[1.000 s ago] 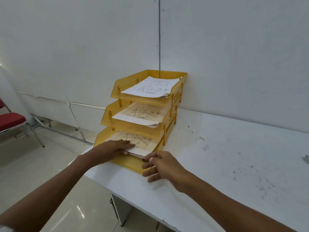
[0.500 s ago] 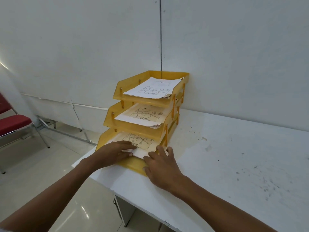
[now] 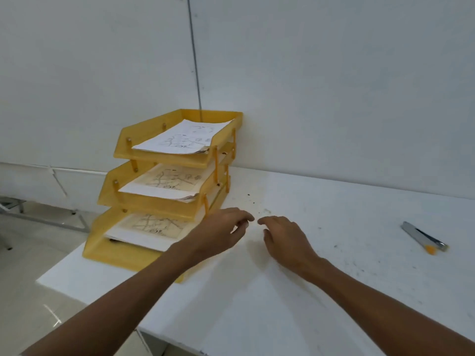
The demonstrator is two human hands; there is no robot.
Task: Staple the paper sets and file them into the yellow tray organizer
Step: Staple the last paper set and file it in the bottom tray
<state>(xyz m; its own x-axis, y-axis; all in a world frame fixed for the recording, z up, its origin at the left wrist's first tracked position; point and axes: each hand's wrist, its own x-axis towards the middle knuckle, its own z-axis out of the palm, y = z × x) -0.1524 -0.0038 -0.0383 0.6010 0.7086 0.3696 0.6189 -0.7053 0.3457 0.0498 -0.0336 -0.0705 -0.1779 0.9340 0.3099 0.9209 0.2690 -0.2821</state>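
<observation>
The yellow tray organizer [image 3: 102, 249] stands at the table's left end against the wall, with three stacked tiers. Each tier holds a paper set with line drawings: top set [image 3: 185, 137], middle set [image 3: 164, 185], bottom set [image 3: 146, 228]. My left hand [image 3: 218, 233] hovers just right of the bottom tray, fingers loosely curled, holding nothing. My right hand [image 3: 285, 240] hovers over the table beside it, fingers apart and empty. The two hands are nearly touching at the fingertips. A stapler [image 3: 422, 236] with an orange tip lies far right on the table.
The white table [image 3: 334, 291] has dark specks and runs along a white wall. Its left edge drops to a tiled floor [image 3: 23, 253], where metal chair legs [image 3: 43, 217] stand.
Both hands have left the bottom tray's paper set and moved right over the table. The view has swung right, bringing the stapler into sight.
</observation>
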